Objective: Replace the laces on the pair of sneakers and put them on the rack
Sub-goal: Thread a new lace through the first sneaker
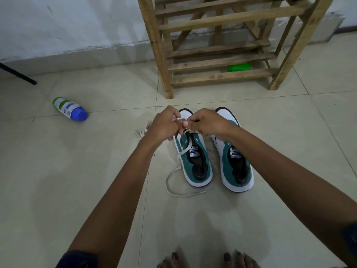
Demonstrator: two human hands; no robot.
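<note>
Both hands (pixel 185 122) pinch lace (pixel 174 171) over left sneaker (pixel 193 157).

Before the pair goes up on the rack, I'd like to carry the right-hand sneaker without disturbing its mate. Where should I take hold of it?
Take the right-hand sneaker at the heel collar, coming from the near side. Its heel faces the person, and the open mouth lets fingers hook inside with the thumb behind. The left sneaker stands close beside it, so a sideways grip would likely nudge it. The wooden rack stands just beyond the toes.
</note>
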